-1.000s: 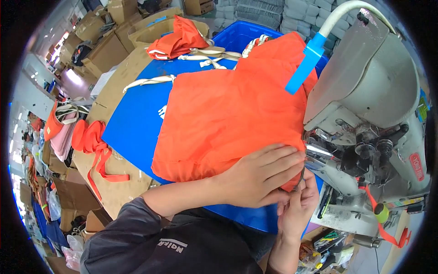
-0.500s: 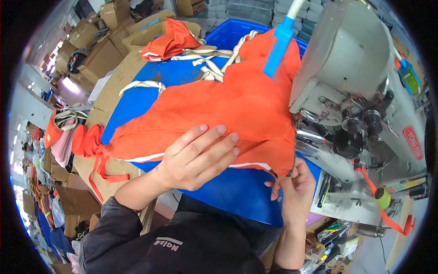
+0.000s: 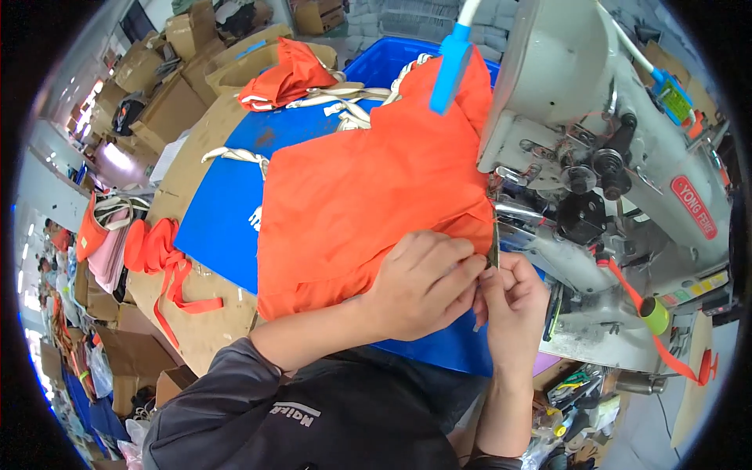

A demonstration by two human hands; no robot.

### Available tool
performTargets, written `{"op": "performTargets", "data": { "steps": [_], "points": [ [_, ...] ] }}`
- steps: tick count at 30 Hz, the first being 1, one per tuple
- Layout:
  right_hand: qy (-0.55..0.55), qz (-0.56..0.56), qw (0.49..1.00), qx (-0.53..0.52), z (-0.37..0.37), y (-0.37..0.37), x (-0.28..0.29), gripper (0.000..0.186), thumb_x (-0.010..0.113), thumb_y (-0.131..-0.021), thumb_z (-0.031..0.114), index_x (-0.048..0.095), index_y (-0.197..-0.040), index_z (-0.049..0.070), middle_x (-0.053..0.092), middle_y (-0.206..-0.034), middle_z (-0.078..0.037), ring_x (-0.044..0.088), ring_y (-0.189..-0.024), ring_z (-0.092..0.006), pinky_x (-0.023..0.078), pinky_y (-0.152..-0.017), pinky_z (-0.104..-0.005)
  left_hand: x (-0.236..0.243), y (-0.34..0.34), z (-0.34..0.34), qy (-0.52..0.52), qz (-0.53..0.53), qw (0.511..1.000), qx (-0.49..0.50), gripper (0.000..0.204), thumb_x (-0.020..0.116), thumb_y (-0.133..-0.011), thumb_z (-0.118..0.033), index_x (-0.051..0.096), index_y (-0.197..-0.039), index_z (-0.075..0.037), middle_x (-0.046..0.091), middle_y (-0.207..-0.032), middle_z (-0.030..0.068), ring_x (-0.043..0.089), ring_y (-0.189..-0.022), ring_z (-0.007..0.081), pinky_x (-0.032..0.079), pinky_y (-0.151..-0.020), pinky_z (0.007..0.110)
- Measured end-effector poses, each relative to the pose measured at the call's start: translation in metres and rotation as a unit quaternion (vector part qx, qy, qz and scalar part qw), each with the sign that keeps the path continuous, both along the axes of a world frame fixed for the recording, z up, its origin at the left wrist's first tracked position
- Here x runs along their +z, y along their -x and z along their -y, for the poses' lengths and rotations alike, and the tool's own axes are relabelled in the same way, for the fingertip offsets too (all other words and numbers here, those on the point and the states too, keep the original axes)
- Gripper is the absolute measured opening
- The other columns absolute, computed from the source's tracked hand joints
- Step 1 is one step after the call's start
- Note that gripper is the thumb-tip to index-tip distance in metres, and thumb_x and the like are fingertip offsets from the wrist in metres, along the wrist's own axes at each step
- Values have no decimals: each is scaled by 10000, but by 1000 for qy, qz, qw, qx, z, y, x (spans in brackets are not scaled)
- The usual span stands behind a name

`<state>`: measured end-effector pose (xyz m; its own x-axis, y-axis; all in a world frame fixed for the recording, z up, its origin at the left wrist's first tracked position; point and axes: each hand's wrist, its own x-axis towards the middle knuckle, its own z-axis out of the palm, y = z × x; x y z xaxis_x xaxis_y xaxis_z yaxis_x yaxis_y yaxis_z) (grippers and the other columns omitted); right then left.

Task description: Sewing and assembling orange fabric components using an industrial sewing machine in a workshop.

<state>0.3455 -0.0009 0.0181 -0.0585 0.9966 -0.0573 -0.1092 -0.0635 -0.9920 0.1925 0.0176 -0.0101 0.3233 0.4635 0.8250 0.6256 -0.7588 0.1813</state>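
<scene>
Far up-left of the grip, a folded orange cloth bundle (image 3: 286, 74) lies on cream webbing straps (image 3: 333, 98). Left of it, orange ribbon loops (image 3: 160, 251) trail across the brown cardboard table (image 3: 196, 321). Stacked cardboard boxes (image 3: 168, 47) stand beyond, and a yellow-green thread spool (image 3: 654, 315) sits right.

The left hand (image 3: 419, 286) has slid off the spread orange fabric (image 3: 368, 204) toward the sewing machine (image 3: 611, 157). It now meets the right hand (image 3: 513, 301), both pinching the fabric's edge there.
</scene>
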Motion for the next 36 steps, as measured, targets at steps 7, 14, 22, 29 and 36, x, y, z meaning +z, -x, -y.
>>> {"op": "performTargets", "data": {
  "steps": [7,14,22,29,36],
  "points": [
    [-234,203,947,-90,-12,-5,-13,45,628,-871,-29,649,-911,-26,570,-674,-11,444,-573,-55,409,-558,-209,-24,-14,18,7,105,993,56,595,818,-612,-64,577,-1155,-31,554,-1200,172,542,-1089,369,454,-915,463],
    [-97,204,974,-33,-4,-3,-15,51,605,-878,-50,637,-916,-39,616,-714,-38,537,-613,-70,446,-566,-220,-49,52,3,-9,-110,980,165,471,664,-709,-74,614,-1173,-15,643,-1212,140,613,-1094,288,452,-882,417],
    [-105,-1,993,-57,3,15,-45,294,663,-877,-36,539,-1142,-4,565,-977,-44,578,-838,-79,512,-699,-220,-3,97,-24,-172,-209,960,73,288,648,-807,-135,676,-1090,-87,641,-1080,53,600,-979,200,494,-849,337],
    [-70,-65,989,110,-6,18,-28,327,620,-892,-71,596,-1214,-15,507,-1240,-79,582,-1065,-157,547,-856,-269,-10,96,-23,-196,-156,968,27,302,671,-798,-132,644,-1099,-117,618,-1013,38,581,-915,195,497,-813,352],
    [-57,-159,974,149,-6,7,-47,282,607,-874,-117,635,-1150,-60,518,-1303,-127,634,-1021,-180,550,-901,-357,-3,98,-25,-218,-214,952,25,220,648,-761,-109,673,-980,-102,622,-935,29,600,-846,182,502,-809,344]
  ]
}}
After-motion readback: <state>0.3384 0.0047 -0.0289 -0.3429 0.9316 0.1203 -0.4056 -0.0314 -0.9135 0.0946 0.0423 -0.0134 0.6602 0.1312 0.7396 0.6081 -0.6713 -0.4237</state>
